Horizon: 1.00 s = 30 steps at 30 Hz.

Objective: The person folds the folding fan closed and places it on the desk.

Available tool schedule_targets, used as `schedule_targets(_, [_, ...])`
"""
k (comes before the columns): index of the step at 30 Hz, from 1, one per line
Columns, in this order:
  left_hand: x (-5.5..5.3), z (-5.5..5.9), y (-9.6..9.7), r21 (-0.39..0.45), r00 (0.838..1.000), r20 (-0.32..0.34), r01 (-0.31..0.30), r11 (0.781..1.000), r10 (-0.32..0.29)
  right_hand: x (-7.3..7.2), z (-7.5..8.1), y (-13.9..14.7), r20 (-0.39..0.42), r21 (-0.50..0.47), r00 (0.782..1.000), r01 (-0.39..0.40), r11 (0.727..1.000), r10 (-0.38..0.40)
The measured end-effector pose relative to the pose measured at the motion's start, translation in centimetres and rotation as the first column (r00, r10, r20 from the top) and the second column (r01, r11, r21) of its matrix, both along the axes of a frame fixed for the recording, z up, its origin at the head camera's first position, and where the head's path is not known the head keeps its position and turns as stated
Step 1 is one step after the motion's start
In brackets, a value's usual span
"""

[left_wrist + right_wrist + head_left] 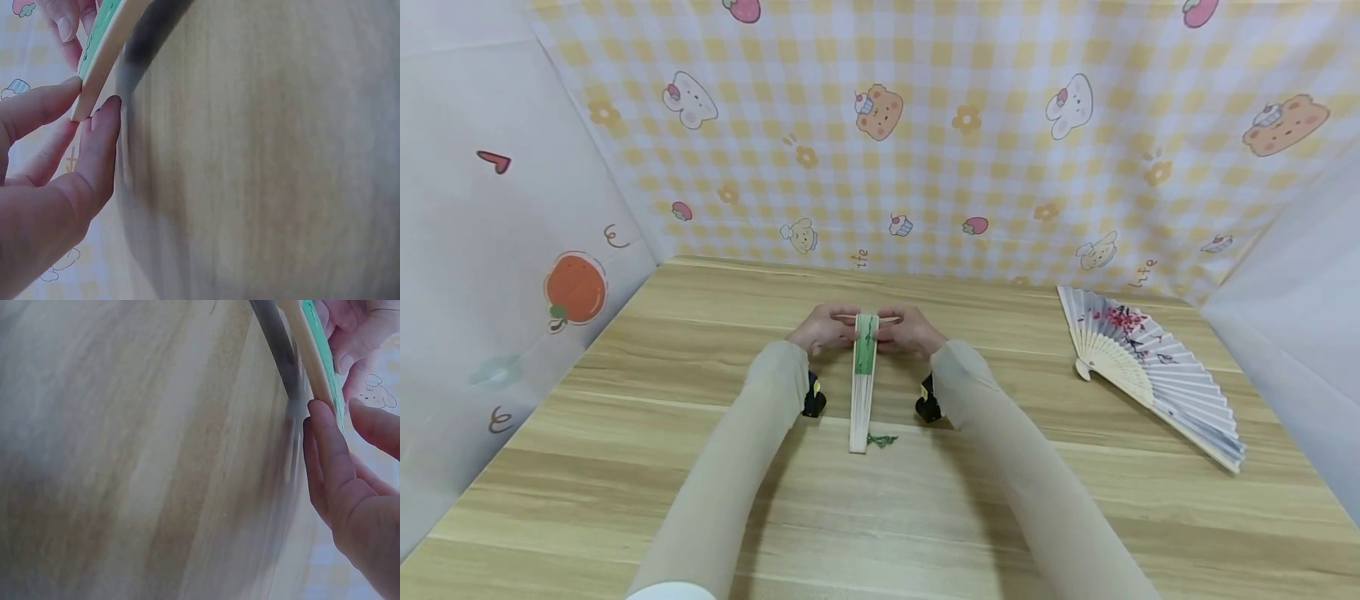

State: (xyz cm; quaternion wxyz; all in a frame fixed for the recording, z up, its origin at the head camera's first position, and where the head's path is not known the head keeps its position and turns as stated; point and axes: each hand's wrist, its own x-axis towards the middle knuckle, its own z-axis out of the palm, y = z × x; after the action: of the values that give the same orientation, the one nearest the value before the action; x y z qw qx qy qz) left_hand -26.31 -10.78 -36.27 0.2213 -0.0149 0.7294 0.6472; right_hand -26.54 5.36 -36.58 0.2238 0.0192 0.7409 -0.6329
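Observation:
A folded hand fan [865,358] with a green leaf and pale ribs lies lengthwise on the table, its wider end away from me. A green tassel [882,439] trails from its near end. My left hand [827,329] pinches the far end from the left, with thumb and fingers on either side of the edge in the left wrist view. From the right, my right hand [912,331] holds the same end. Its fingertips [320,411] touch the pale outer rib, and its thumb is close to the green side.
An open folding fan [1150,367] with pink blossoms on a whitish leaf lies at the right of the wooden table [625,433]. A yellow checked cloth [925,167] hangs behind, and a white printed sheet [512,250] covers the left side.

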Motion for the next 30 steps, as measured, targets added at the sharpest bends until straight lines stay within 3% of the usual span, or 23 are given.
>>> schedule_targets(9, [0.02, -0.24, 0.01, 0.005, 0.999, 0.048, -0.005, 1.000, 0.005, -0.03, -0.24, -0.19, 0.034, 0.013, 0.999, 0.001, 1.000, -0.002])
schedule_targets(19, [0.18, -0.20, -0.28, -0.024, 0.999, 0.029, 0.014, 1.000, -0.013, 0.22, -0.15, 0.00, 0.022, 0.033, 1.000, 0.000, 0.999, -0.001])
schedule_targets(30, [0.43, -0.17, -0.65, 0.001, 0.999, 0.029, -0.026, 1.000, 0.026, 0.90, 0.60, 0.54, -0.008, 0.077, 1.000, -0.027, 0.997, 0.028])
